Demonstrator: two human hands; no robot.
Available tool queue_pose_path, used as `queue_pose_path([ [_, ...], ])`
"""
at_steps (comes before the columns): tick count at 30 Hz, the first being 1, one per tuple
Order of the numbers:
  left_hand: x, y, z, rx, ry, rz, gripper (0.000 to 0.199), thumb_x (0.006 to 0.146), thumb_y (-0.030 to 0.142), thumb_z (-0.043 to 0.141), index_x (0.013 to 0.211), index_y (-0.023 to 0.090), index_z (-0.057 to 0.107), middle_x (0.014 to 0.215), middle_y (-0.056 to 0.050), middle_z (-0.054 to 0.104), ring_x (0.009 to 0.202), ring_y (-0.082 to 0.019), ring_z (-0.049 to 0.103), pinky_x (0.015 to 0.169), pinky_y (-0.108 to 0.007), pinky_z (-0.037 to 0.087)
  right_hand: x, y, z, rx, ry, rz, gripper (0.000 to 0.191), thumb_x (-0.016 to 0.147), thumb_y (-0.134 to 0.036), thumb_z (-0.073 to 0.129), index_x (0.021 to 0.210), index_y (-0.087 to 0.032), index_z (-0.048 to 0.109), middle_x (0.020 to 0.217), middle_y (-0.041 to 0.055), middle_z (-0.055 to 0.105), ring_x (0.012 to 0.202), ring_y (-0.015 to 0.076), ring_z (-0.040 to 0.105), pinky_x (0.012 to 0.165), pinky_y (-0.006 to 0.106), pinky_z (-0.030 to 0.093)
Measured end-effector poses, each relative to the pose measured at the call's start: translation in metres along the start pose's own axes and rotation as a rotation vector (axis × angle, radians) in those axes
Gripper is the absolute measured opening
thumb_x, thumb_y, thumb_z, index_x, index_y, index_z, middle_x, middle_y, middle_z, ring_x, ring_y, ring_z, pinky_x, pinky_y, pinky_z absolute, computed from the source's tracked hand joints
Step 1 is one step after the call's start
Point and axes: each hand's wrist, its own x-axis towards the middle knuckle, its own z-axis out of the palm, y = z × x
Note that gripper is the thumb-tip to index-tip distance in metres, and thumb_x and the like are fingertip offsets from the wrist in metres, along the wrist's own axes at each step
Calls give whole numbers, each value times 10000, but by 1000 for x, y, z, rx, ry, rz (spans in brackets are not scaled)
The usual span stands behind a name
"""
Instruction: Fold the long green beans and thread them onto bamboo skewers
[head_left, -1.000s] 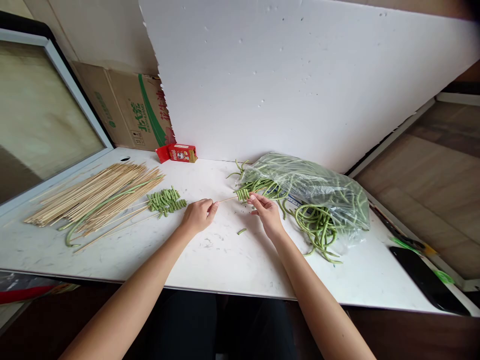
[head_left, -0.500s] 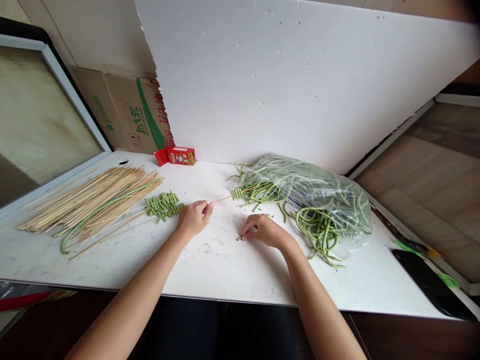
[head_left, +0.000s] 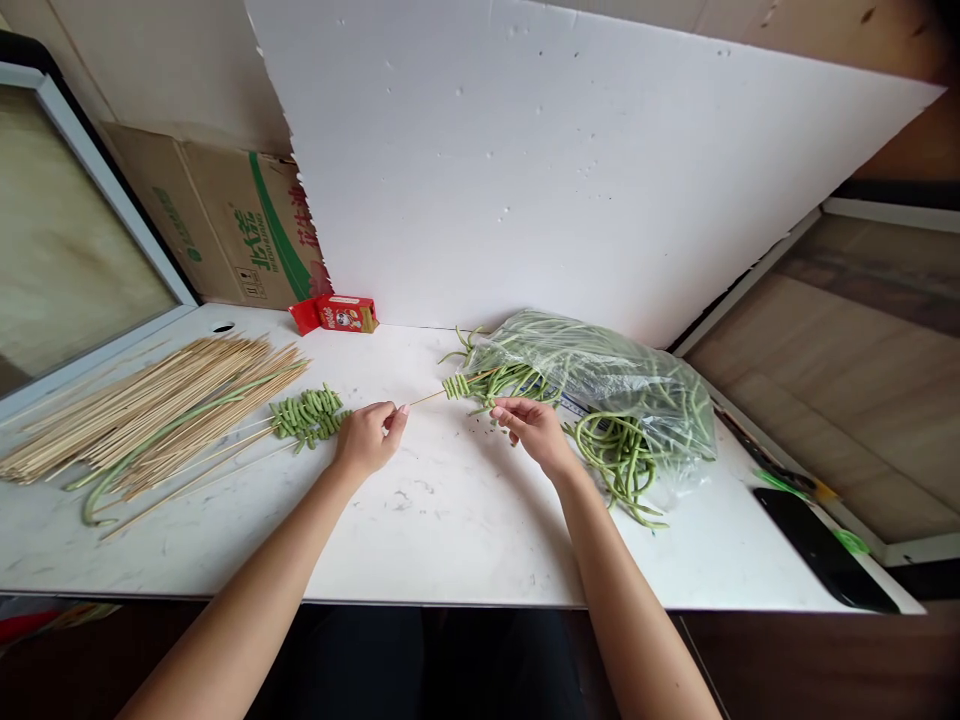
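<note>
My left hand (head_left: 369,436) pinches a thin wooden skewer (head_left: 426,398) that points right, with several short green bean pieces (head_left: 456,386) threaded near its far end. My right hand (head_left: 529,428) is closed in a pinch just right of those pieces, with a small green piece (head_left: 493,404) at its fingertips. Left of my left hand lie filled skewers of bean pieces (head_left: 307,415), beside a large pile of bare skewers (head_left: 165,400) with a long bean across it. Behind my right hand, a clear plastic bag (head_left: 592,350) holds long green beans; loose beans (head_left: 622,460) spill out.
A small red box (head_left: 348,313) stands at the back, near a cardboard carton (head_left: 240,230). A white panel (head_left: 480,180) rises behind the table (head_left: 435,540). On the right lie a black phone-like slab (head_left: 821,548) and scissors-like tools (head_left: 780,470).
My right hand has lifted from the tabletop and moved up towards the skewer with the small green piece. The whole view has shifted slightly; my left hand still grips the skewer.
</note>
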Motion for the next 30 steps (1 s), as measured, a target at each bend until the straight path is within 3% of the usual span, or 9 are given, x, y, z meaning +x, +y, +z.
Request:
queue_pose_path([
  [9, -1, 0, -3, -21, -3, 27, 450, 1031, 464, 506, 659, 214, 479, 644, -13, 604, 613, -155, 510, 638, -297, 302, 2, -2, -9, 366, 78, 73, 401, 810, -587, 854, 1039, -259, 822, 1086, 61, 784, 892, 179, 670, 611, 247, 461],
  [16, -1, 0, -3, -22, -7, 50, 461, 1011, 460, 529, 631, 211, 445, 607, 2, 548, 589, -145, 480, 620, -301, 286, 4, 2, -10, 346, 104, 61, 431, 792, -618, 845, 1050, -275, 810, 1111, 53, 789, 987, 209, 699, 633, 259, 488],
  [30, -2, -2, 0, 2, -24, 31, 478, 1000, 480, 526, 614, 215, 429, 602, -8, 572, 590, -155, 500, 614, -309, 285, 4, 0, -5, 337, 82, 90, 440, 796, -635, 819, 1022, -258, 804, 1074, 53, 777, 948, 197, 686, 629, 257, 481],
])
